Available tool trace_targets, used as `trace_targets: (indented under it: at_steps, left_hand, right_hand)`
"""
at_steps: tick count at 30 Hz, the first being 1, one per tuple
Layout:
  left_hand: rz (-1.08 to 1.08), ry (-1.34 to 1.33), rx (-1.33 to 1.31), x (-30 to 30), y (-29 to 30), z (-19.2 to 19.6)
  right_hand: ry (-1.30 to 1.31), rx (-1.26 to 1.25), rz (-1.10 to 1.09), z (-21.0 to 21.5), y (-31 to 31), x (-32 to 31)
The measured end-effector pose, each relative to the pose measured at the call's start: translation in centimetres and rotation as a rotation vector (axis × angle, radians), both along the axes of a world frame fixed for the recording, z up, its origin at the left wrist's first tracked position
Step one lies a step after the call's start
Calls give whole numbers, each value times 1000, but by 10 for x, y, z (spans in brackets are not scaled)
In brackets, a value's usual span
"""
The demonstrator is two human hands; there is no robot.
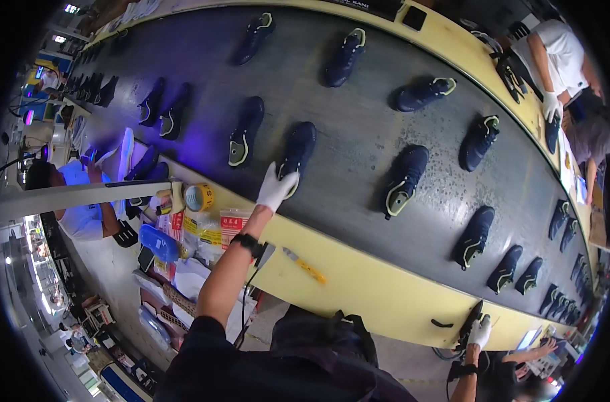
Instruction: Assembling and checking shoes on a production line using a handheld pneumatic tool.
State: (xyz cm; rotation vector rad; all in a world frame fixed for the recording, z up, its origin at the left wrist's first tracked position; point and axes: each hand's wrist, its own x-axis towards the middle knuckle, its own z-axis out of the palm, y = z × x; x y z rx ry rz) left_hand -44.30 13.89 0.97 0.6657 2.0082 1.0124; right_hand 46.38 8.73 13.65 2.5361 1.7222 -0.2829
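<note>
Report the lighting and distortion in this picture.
Head view: purple light tints the belt toward the left; head view: the far ledge bows, corners black; head view: the left hand and the shoe it touches look fairly sharp.

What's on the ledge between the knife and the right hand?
Head view: a small black strip, then a dark item at the right hand.

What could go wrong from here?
The yellow-handled cutter lies loose on the yellow ledge, its blade seemingly exposed, pointing toward the left forearm; it might nick the arm.

The dark cable hanging by that wrist might snag while the left hand works at the dark blue shoe.
</note>
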Motion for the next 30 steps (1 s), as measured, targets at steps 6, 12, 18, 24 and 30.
trace_targets:
  at_steps: [6, 12, 18, 24, 30]
  left_hand:
    - [-79, 539, -264, 41, 12, 28]
    - [63, -213, 94, 72, 1, 53]
    - [-87, -890, 168, 225, -52, 164]
    - [-455, -1043, -43, 371, -66, 173]
    - [-673, -633, 43, 517, -78, 109]
  right_hand:
    - [163, -20, -20, -4, 28, -17]
    - [504, 100, 43, -17, 23, -23]
    - [421, 124, 202, -16, -24, -23]
    - [492, 70, 122, 23, -71, -51]
    - [528, 103, 59, 32, -105, -16]
